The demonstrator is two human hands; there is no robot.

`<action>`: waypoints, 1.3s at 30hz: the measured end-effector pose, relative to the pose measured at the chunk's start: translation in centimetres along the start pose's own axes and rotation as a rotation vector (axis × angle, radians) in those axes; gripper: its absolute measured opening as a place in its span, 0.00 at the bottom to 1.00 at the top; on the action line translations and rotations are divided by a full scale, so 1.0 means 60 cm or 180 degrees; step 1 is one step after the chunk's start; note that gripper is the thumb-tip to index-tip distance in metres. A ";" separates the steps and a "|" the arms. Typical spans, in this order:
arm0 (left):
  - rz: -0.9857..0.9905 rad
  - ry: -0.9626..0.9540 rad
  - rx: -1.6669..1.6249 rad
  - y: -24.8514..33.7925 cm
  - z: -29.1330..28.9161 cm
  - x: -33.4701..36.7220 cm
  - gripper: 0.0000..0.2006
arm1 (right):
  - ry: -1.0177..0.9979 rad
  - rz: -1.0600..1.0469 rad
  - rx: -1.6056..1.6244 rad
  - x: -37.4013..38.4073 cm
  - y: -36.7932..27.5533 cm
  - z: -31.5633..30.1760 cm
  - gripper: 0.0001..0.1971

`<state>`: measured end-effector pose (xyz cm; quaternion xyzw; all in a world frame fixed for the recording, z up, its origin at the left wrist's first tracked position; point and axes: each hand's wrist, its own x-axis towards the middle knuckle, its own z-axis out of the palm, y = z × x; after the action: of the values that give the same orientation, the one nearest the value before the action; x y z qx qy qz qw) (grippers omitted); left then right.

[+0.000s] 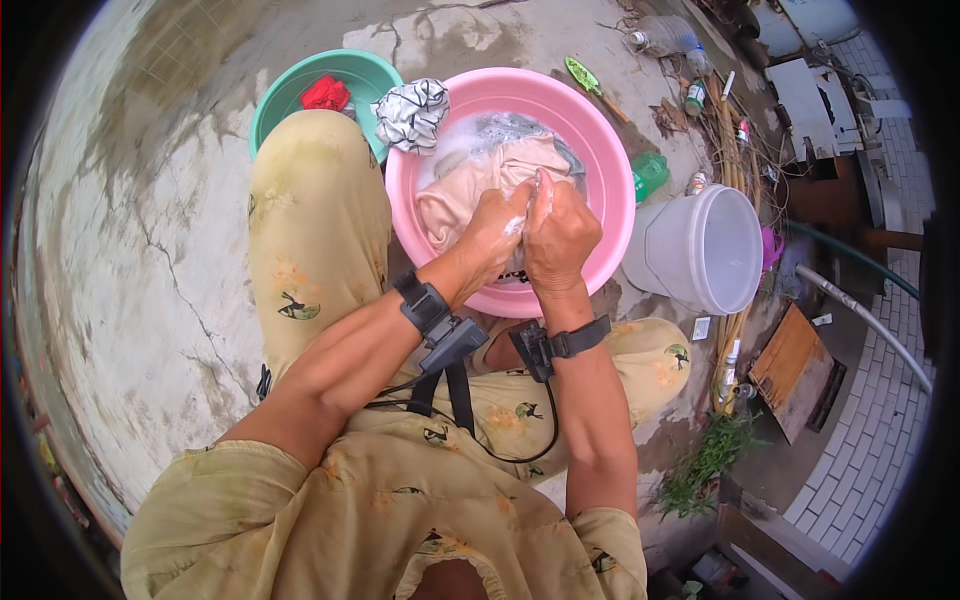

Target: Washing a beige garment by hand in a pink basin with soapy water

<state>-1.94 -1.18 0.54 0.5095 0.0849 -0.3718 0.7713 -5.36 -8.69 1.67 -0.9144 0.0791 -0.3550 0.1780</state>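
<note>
Watching left hand (490, 232) and right hand (563, 232) meeting, grip unclear, I'm fearing basin (606, 185) jolts dislodging the ten-o'clock patterned cloth (411, 116).

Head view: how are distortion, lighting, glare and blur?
Head view, right: fisheye bends white brickwork, corners go black. Head view, middle: hands look fairly sharp, no strong glare on pink basin. Head view overall: soft, even light, no hard shadows.
</note>
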 end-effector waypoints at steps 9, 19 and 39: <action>0.0325 -0.0115 0.0211 0.006 -0.001 0.002 0.17 | -0.0059 0.0368 0.0201 -0.004 0.015 -0.003 0.10; -0.0056 -0.0505 -0.0432 0.017 -0.010 -0.002 0.18 | 0.0227 -0.0230 0.0519 -0.009 -0.022 -0.002 0.11; 0.0322 -0.0487 -0.0910 0.046 -0.025 0.004 0.17 | -0.1091 0.2309 0.2950 0.019 0.041 -0.075 0.17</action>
<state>0.40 0.55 1.71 0.3685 0.0522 -0.3543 0.8579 -7.62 -12.48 4.49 -0.7008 0.1929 -0.1171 0.6767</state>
